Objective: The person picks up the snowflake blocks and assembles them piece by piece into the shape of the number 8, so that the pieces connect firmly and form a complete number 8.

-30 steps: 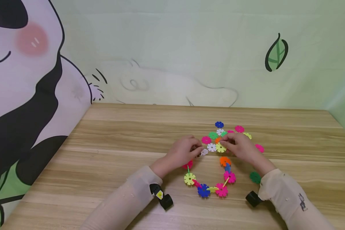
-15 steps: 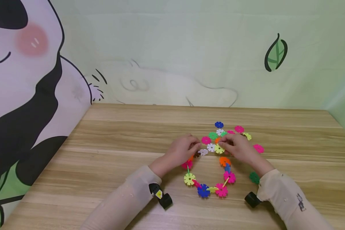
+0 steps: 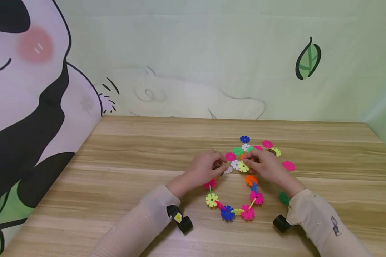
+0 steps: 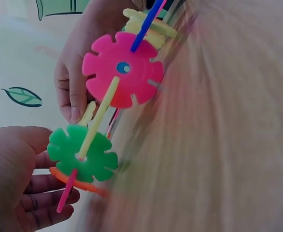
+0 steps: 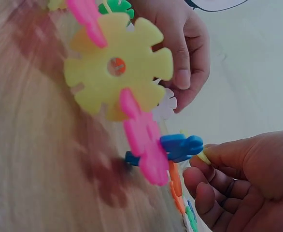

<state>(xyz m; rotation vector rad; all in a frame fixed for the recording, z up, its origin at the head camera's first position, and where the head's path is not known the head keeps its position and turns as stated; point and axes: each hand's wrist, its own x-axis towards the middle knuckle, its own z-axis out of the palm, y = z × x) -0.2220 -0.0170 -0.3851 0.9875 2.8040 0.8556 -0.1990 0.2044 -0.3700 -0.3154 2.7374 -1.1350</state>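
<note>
A curved chain of plastic snowflake discs in pink, blue, yellow, green and orange [image 3: 227, 213] lies before me. My left hand [image 3: 206, 167] is at its left end, where it pinches a small white snowflake disc [image 3: 229, 170], partly covered by the thumb. In the left wrist view, the green disc [image 4: 95, 150] and orange disc [image 4: 86, 185] hide part of that hand. Between thumb and index finger, my right hand [image 3: 267, 163] pinches a yellow snowflake disc [image 3: 243, 166], seen edge-on in the right wrist view. The yellow and white discs are apart.
Loose snowflake discs lie behind the hands, among them a blue one [image 3: 245, 139], a pink one [image 3: 230, 156] and a white one [image 3: 235, 164]. To the right are another pink disc [image 3: 288, 166] and a dark green disc [image 3: 284, 198]. A painted wall borders the wooden table [image 3: 141, 142].
My right hand has shifted slightly left with the yellow snowflake disc, closer to the left hand. The left hand has moved only a little at the fingers. The chain stays in place.
</note>
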